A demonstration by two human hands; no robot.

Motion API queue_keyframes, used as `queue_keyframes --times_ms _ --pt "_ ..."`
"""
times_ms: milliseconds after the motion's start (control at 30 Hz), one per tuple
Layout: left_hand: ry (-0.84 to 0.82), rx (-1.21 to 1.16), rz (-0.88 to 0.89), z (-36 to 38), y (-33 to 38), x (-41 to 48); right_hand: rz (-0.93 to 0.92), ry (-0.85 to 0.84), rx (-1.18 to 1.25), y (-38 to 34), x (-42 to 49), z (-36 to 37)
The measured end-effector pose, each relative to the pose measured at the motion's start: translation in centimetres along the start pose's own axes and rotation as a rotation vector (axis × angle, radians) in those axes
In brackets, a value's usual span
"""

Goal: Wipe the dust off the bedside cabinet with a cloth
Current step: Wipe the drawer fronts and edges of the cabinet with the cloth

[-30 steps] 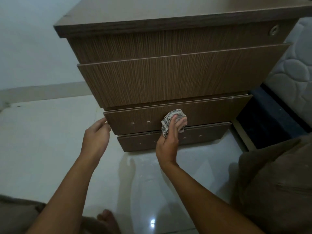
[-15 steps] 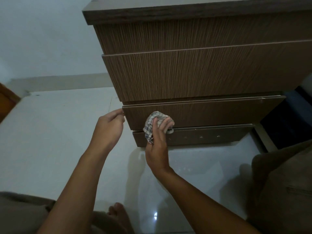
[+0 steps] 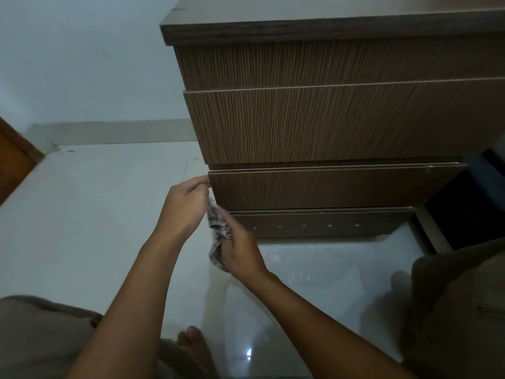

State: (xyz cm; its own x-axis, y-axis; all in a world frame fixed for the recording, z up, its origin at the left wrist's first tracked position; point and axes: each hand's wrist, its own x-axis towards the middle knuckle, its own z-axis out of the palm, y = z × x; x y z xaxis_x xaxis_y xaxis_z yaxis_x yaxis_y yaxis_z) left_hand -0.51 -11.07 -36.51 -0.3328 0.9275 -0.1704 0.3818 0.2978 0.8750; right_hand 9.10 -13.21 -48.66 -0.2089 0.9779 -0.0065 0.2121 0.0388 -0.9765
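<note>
Head view, looking down at the front of the bedside cabinet (image 3: 328, 127).

At 9 o'clock, the edge of a brown door (image 3: 13, 162) meets the pale tiled floor (image 3: 95, 214). At 8 o'clock lies your left knee (image 3: 41, 340), in drab trousers.

Just left of centre, your left hand (image 3: 185, 206) is curled. Its fingertips hold the upper left corner of the lower drawer front (image 3: 328, 187).

At 5 o'clock from that hand and just beside it, the checked cloth (image 3: 217, 228) is bunched at the cabinet's lower left corner, where the drawer front meets the base panel (image 3: 314, 224). Your right hand (image 3: 240, 247), at 5 o'clock from the cloth, grasps it: the fingers wrap the bunch and a loose end hangs below the palm.

At 6 o'clock, the toes of a bare foot (image 3: 194, 340) rest on the floor.

From 12 to 3 o'clock the cabinet fills the field. It shows a dark top edge, two wide wood-grain fronts, the lower drawer front, and the base panel with a row of small pale marks.

At 4 o'clock lies your right knee (image 3: 459, 310).
</note>
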Motion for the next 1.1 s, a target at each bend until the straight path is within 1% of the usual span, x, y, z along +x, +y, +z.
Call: queue_keyframes --times_ms 100,167,300,433,567,700,767,967,1100 --pt "0.007 -0.011 -0.005 0.0 0.0 0.0 0.159 0.215 0.252 0.4 -0.4 0.0" --pt "0.008 -0.029 0.001 0.1 -0.1 0.0 0.206 0.290 0.300 0.3 -0.5 -0.1" --pt "0.006 -0.051 0.044 0.4 0.1 -0.3 0.141 0.310 0.299 -1.2 -0.9 -1.6" --pt "0.048 -0.037 0.072 0.9 0.5 -0.5 0.044 0.402 0.345 -2.9 -1.3 -4.2" --pt "0.101 -0.080 0.068 1.7 0.6 -0.5 0.008 0.601 0.402 -4.1 -1.7 -6.9" --pt "0.110 -0.135 0.020 2.2 0.8 -0.7 0.005 0.853 0.458 -5.0 -1.9 -9.7" --pt "0.108 -0.161 0.004 2.3 0.9 -0.8 0.002 0.928 0.466 -5.2 -1.8 -11.0" --pt "0.047 -0.155 -0.009 1.9 0.7 -1.2 0.043 0.937 0.366 -5.0 -0.9 -11.6" --pt "0.008 -0.137 -0.016 1.4 0.5 -1.2 0.006 0.918 0.300 -5.2 0.0 -10.2"
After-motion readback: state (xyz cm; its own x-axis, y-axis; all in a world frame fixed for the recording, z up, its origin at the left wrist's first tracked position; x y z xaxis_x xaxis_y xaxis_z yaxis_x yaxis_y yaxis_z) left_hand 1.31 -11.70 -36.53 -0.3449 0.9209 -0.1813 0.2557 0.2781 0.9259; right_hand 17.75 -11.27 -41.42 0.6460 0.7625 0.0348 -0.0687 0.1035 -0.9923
